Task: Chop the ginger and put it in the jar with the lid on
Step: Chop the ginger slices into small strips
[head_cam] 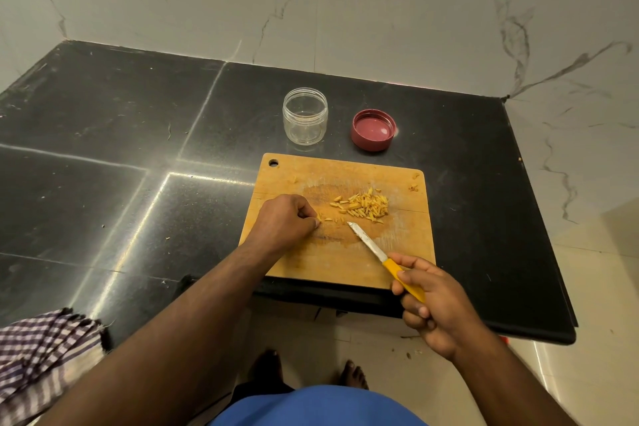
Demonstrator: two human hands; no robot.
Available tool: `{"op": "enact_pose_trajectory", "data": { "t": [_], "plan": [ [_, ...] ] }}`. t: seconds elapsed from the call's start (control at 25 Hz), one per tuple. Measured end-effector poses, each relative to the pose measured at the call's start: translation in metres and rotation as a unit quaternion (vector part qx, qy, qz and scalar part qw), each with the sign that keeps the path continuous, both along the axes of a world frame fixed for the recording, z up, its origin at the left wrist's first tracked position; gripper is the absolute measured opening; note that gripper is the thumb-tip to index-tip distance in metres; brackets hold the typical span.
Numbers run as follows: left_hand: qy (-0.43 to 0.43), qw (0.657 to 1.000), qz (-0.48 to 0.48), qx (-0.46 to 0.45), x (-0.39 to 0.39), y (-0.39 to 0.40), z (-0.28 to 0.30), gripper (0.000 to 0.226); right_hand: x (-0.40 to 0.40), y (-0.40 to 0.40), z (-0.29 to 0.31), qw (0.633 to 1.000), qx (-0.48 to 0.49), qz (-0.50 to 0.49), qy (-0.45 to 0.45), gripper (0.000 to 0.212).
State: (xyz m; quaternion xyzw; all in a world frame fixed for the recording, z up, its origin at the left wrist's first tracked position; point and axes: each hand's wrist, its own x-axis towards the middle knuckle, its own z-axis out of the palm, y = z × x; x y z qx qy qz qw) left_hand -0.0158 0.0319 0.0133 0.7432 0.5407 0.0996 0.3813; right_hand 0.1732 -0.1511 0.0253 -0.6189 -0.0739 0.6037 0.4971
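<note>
Evidently the chopping is largely done: the ginger (363, 206) lies in short slivers on the cutting board (408, 252). Filling and capping remain (the jar (305, 116) stands empty, lid (373, 130) beside it). The left hand (285, 221), fingers curled, pinches stray pieces; the right hand (432, 308) grips the knife (383, 258).

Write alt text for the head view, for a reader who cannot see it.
A person's left hand pinches small ginger bits on a wooden board while the right hand holds a yellow-handled knife, its tip near a pile of chopped ginger. Behind the board stand an empty open jar and its red lid, apart.
</note>
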Motion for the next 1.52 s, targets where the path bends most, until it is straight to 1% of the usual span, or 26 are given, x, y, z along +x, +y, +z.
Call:
{"op": "enact_pose_trajectory", "data": {
  "t": [0.08, 0.16, 0.2, 0.32, 0.4, 0.52, 0.6, 0.76, 1.08, 1.28, 1.4, 1.44, 1.52],
  "plan": [
    [-0.001, 1.0, 0.0, 0.0, 0.0, 0.0, 0.0, 0.004, 0.003, 0.0, 0.006, 0.998, -0.002, 0.013, -0.056, 0.03],
    [-0.001, 1.0, -0.001, 0.001, -0.001, 0.0, 0.0, 0.004, 0.004, -0.001, 0.013, 0.987, -0.008, 0.043, -0.155, 0.033],
    [-0.001, 1.0, -0.001, 0.002, 0.0, 0.0, -0.001, 0.004, 0.004, -0.001, 0.016, 0.976, -0.008, 0.063, -0.21, 0.035],
    [0.003, 1.0, 0.002, 0.004, 0.0, 0.001, -0.002, 0.005, -0.005, -0.002, 0.022, 0.93, 0.024, 0.12, -0.347, 0.038],
    [-0.001, 1.0, 0.003, 0.004, -0.001, 0.002, -0.003, 0.007, -0.017, 0.001, 0.025, 0.901, 0.054, 0.164, -0.398, 0.04],
    [-0.005, 1.0, 0.007, 0.005, -0.002, 0.001, -0.005, 0.008, -0.039, 0.011, 0.022, 0.831, 0.097, 0.266, -0.479, 0.043],
    [-0.004, 1.0, 0.01, 0.008, -0.002, 0.0, -0.005, 0.009, -0.05, 0.017, 0.02, 0.795, 0.119, 0.291, -0.519, 0.045],
    [0.001, 1.0, 0.011, 0.014, -0.001, 0.0, -0.004, 0.007, -0.059, 0.024, 0.017, 0.767, 0.137, 0.311, -0.545, 0.048],
    [0.004, 1.0, 0.004, 0.015, 0.0, 0.001, -0.002, 0.006, -0.07, 0.026, 0.01, 0.725, 0.116, 0.349, -0.582, 0.05],
    [0.007, 1.0, 0.013, 0.017, 0.001, 0.0, -0.001, 0.006, -0.07, 0.014, 0.011, 0.733, 0.108, 0.351, -0.573, 0.05],
    [0.007, 1.0, 0.012, 0.014, 0.0, 0.0, -0.002, 0.005, -0.063, 0.004, 0.013, 0.72, 0.119, 0.344, -0.591, 0.049],
    [0.007, 1.0, 0.01, 0.013, 0.0, 0.001, -0.003, 0.005, -0.059, 0.004, 0.015, 0.733, 0.128, 0.323, -0.584, 0.048],
    [0.008, 1.0, 0.009, 0.011, 0.0, 0.0, -0.003, 0.006, -0.052, 0.005, 0.02, 0.774, 0.138, 0.277, -0.553, 0.047]
  ]
}}
